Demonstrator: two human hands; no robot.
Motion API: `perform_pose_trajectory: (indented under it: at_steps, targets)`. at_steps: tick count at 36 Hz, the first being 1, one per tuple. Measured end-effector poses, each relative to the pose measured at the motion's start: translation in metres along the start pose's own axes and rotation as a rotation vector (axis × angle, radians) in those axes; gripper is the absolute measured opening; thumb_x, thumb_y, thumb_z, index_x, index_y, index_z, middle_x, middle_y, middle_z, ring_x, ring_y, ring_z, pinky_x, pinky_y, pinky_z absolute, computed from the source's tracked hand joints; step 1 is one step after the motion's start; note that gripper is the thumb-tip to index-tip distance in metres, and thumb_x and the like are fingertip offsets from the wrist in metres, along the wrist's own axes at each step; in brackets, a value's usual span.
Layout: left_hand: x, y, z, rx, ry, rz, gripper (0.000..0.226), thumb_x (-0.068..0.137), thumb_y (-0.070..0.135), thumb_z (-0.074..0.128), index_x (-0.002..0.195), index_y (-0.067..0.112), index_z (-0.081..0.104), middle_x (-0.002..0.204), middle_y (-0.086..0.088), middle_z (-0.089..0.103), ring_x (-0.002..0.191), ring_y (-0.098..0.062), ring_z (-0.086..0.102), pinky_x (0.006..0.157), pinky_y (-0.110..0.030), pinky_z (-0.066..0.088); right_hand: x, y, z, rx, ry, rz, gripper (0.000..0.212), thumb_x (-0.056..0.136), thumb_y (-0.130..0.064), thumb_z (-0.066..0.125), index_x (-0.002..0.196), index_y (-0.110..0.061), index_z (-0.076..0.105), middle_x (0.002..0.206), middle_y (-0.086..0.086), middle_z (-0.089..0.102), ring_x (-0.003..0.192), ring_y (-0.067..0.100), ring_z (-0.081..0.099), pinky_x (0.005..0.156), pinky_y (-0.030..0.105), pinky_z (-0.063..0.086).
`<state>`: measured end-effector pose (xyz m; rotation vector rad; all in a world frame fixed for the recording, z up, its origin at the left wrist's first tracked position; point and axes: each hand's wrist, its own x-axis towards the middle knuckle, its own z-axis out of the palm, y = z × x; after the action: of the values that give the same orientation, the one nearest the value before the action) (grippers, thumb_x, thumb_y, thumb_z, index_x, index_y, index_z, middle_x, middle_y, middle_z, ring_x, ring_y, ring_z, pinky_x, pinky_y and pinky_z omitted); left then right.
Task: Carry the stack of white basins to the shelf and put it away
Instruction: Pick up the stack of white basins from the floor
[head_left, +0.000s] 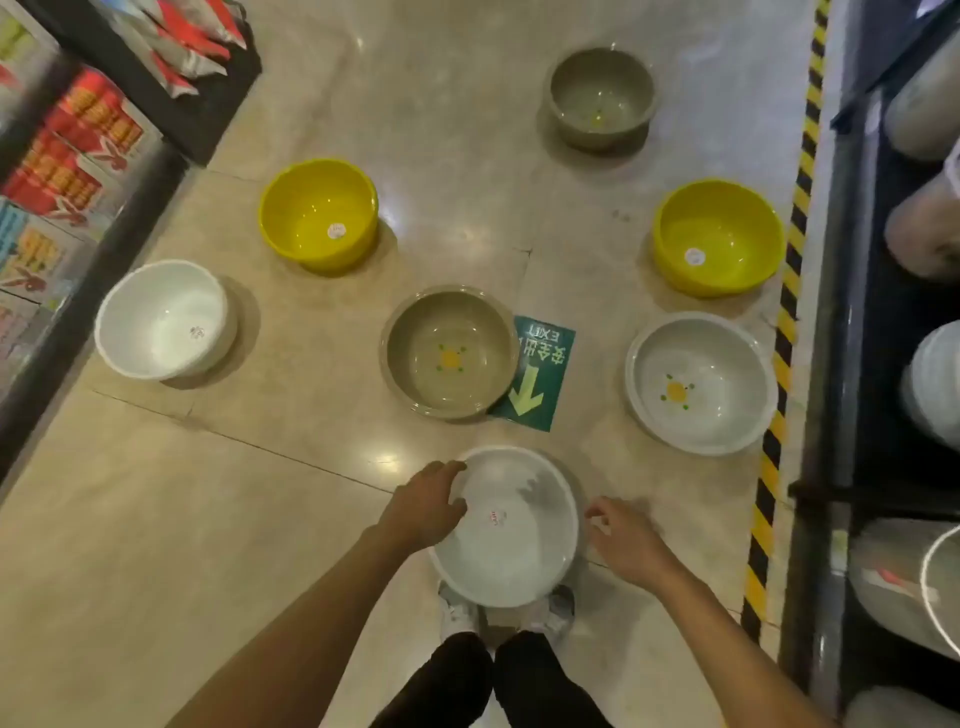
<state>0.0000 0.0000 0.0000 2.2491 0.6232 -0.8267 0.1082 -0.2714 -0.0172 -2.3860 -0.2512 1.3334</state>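
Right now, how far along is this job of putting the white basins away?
Barely started. Nothing looks shelved: the white basin sits on the floor by the person's feet. In hand: the left hand touches its rim; the right hand hovers open beside it, not gripping. Left: lifting it, carrying it, shelving it. Another white basin sits apart.

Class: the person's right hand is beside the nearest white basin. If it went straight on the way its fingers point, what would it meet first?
Probably the rim of the white basin: the right hand points left towards it, though depth is unclear.
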Motion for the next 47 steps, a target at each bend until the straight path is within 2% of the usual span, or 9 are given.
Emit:
perform_pose_trajectory:
  at_steps: [3, 13, 18, 22, 24, 29, 32, 40, 47]
  targets:
    - [0.04, -0.04, 0.048, -0.032, -0.041, -0.066, 0.062, 0.089, 0.033, 0.056, 0.148, 0.021, 0.039, 0.136, -0.009, 0.054, 0.123, -0.028, 0.052, 0.101, -0.044, 0.045, 0.057, 0.041, 0.046, 0.04, -0.023, 0.04, 0.007, 0.099, -0.024, 0.056, 0.105, -0.025, 0.06, 0.117, 0.003, 0.065, 0.106, 0.019, 0.063, 0.09, 0.031, 0.051]
    - [0.135, -0.178, 0.2, -0.067, -0.058, -0.261, 0.08, 0.086, 0.038, 0.062, 0.156, 0.031, 0.022, 0.147, -0.021, 0.038, 0.122, -0.042, 0.054, 0.1, -0.048, 0.047, 0.178, 0.14, 0.149, 0.167, -0.01, 0.166, 0.04, 0.098, -0.011, 0.06, 0.135, -0.019, 0.048, 0.122, 0.002, 0.057, 0.112, 0.02, 0.056, 0.093, 0.031, 0.044]
    - [0.156, -0.198, 0.234, -0.25, -0.11, -0.222, 0.104, 0.078, 0.059, 0.054, 0.159, 0.026, -0.001, 0.163, -0.009, 0.025, 0.147, -0.04, 0.023, 0.12, -0.051, 0.014, 0.207, 0.168, 0.173, 0.293, -0.003, 0.262, 0.093, 0.099, -0.017, 0.062, 0.164, -0.02, -0.005, 0.163, 0.006, 0.028, 0.149, 0.029, 0.033, 0.118, 0.044, 0.031]
    - [0.17, -0.213, 0.261, -0.462, -0.029, -0.248, 0.099, 0.086, 0.028, 0.07, 0.153, 0.04, 0.0, 0.13, 0.0, 0.055, 0.115, -0.028, 0.059, 0.091, -0.04, 0.053, 0.217, 0.171, 0.188, 0.427, -0.05, 0.255, 0.089, 0.096, -0.013, 0.066, 0.162, -0.029, 0.008, 0.15, -0.002, 0.041, 0.141, 0.028, 0.043, 0.115, 0.047, 0.038]
    - [0.166, -0.206, 0.261, -0.461, 0.052, -0.246, 0.096, 0.087, 0.022, 0.066, 0.155, 0.044, 0.002, 0.124, -0.007, 0.054, 0.107, -0.028, 0.058, 0.09, -0.042, 0.055, 0.216, 0.17, 0.191, 0.473, -0.006, 0.23, 0.079, 0.096, -0.008, 0.064, 0.158, -0.029, 0.02, 0.143, -0.003, 0.047, 0.136, 0.026, 0.046, 0.113, 0.046, 0.041]
    - [0.139, -0.18, 0.226, -0.399, 0.178, -0.261, 0.087, 0.091, 0.014, 0.055, 0.158, 0.037, 0.004, 0.125, -0.004, 0.044, 0.091, -0.002, 0.042, 0.085, -0.019, 0.041, 0.188, 0.141, 0.163, 0.482, 0.12, 0.193, 0.068, 0.098, 0.001, 0.051, 0.155, -0.027, 0.029, 0.138, -0.003, 0.051, 0.128, 0.021, 0.05, 0.113, 0.044, 0.041]
    - [0.117, -0.168, 0.188, -0.371, 0.254, -0.162, 0.088, 0.09, 0.014, 0.06, 0.159, 0.031, 0.007, 0.127, -0.005, 0.049, 0.094, -0.006, 0.044, 0.073, -0.006, 0.033, 0.16, 0.116, 0.132, 0.434, 0.173, 0.13, 0.069, 0.096, 0.001, 0.048, 0.156, -0.027, 0.03, 0.146, 0.001, 0.05, 0.132, 0.022, 0.049, 0.112, 0.041, 0.04]
    - [0.022, -0.07, 0.013, -0.43, 0.533, -0.081, 0.074, 0.088, 0.033, 0.054, 0.156, 0.034, 0.023, 0.124, 0.002, 0.054, 0.098, -0.001, 0.045, 0.078, -0.007, 0.03, 0.047, 0.006, 0.013, 0.448, 0.36, 0.002, 0.079, 0.096, -0.006, 0.045, 0.161, -0.043, 0.018, 0.156, -0.004, 0.041, 0.14, 0.018, 0.043, 0.118, 0.046, 0.034]
    - [-0.085, 0.017, -0.165, -0.549, 0.738, 0.116, 0.081, 0.071, 0.051, 0.042, 0.151, 0.038, 0.034, 0.114, 0.008, 0.053, 0.1, 0.022, 0.041, 0.077, -0.005, 0.03, -0.089, -0.14, -0.112, 0.445, 0.68, -0.142, 0.066, 0.098, 0.0, 0.05, 0.159, -0.021, 0.034, 0.154, 0.008, 0.044, 0.14, 0.027, 0.04, 0.115, 0.04, 0.029]
